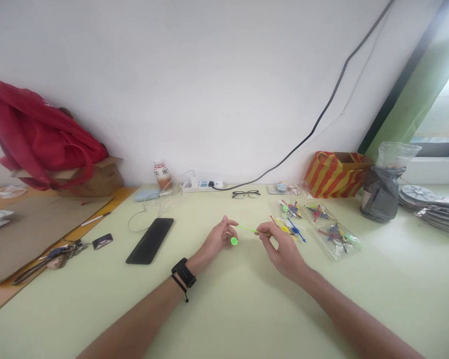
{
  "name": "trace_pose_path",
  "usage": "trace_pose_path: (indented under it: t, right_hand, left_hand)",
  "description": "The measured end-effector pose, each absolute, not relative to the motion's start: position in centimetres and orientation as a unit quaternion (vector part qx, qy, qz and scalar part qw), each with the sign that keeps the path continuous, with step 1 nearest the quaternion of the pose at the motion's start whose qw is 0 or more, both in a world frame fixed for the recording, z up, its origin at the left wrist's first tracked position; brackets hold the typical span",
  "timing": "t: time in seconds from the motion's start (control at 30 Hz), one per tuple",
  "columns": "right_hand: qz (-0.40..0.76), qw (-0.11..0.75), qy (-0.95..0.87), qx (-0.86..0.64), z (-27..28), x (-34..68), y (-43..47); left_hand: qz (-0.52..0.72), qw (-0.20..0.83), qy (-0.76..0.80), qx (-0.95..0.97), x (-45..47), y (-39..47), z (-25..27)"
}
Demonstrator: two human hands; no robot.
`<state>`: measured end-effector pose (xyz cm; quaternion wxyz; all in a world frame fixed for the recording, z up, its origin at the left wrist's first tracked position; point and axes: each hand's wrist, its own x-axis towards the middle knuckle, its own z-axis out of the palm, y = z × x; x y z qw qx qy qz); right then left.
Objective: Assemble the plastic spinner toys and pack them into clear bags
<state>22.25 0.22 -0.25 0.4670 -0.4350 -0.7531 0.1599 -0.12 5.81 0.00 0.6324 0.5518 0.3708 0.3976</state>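
Observation:
Just above the pale green table, my left hand (pixel 221 236) is closed, with a small bright-green plastic disc (pixel 234 241) at its fingertips. My right hand (pixel 279 244) pinches one end of a thin bright-green plastic stick (pixel 247 228). The stick's other end reaches the index finger of my left hand; whether that finger grips it is hard to tell. Loose plastic arrow pieces, among them a blue arrow piece (pixel 295 229) and a yellow piece (pixel 285 229), lie just beyond my right hand. Clear packets (pixel 336 239) of similar coloured pieces lie to their right.
A black phone (pixel 150 241) lies left of my hands. Eyeglasses (pixel 246 194) and a power strip (pixel 202 187) are near the wall, with a bottle (pixel 162 174) farther left. A striped bag (pixel 335 174), a grey bag (pixel 381 194) and stacked reels (pixel 443 212) stand on the right.

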Motion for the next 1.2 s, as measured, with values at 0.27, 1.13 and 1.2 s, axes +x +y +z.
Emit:
trace_pose_path:
  t: [0.27, 1.13, 1.2]
  right_hand:
    - [0.281, 0.381, -0.779, -0.411, -0.1, 21.4, -0.6]
    - [0.329, 0.382, -0.761, -0.409, 0.3, 21.6, -0.6]
    - [0.333, 0.379, -0.759, -0.411, 0.2, 21.6, -0.5]
  left_hand:
    - [0.386, 0.608, 0.293, 0.629, -0.2, 4.2, 0.9]
    - [0.399, 0.538, 0.27, 0.692, 0.1, 4.0, 0.3]
    - [0.397, 0.538, 0.266, 0.695, 0.1, 3.9, 0.4]
